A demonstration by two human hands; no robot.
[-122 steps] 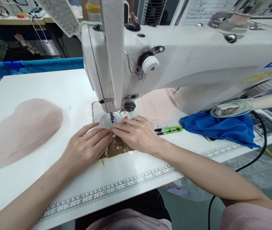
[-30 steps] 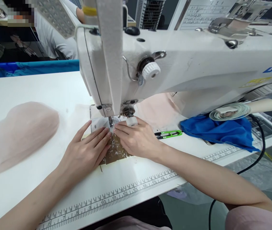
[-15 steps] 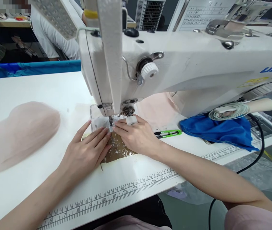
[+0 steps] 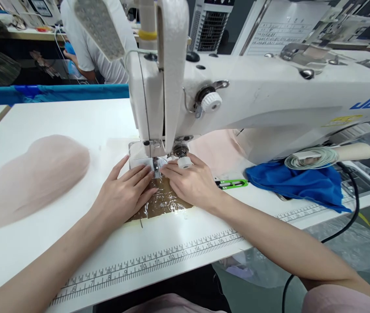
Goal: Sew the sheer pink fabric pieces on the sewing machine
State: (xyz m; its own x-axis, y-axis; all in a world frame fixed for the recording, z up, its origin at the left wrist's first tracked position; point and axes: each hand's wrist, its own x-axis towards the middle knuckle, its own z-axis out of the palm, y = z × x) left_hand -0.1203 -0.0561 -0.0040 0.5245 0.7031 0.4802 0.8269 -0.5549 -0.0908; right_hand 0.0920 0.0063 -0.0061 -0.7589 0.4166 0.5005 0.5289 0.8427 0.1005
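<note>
Sheer cloth [image 4: 142, 162] at presser foot [image 4: 156, 165], near table's [image 4: 185, 234] front edge. Our left hand [image 4: 119, 195] lies flat, fingers spread; right hand [image 4: 193, 180] bent beside foot, pinch unclear. Cloth likely light, limp, slippery: we press margins with fingertips.

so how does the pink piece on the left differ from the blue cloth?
Pink piece is pale and sheer; blue cloth is deep-coloured and looks opaque. Pink piece lies spread flat; blue cloth is bunched in folds. Both rest on the white table.
</note>
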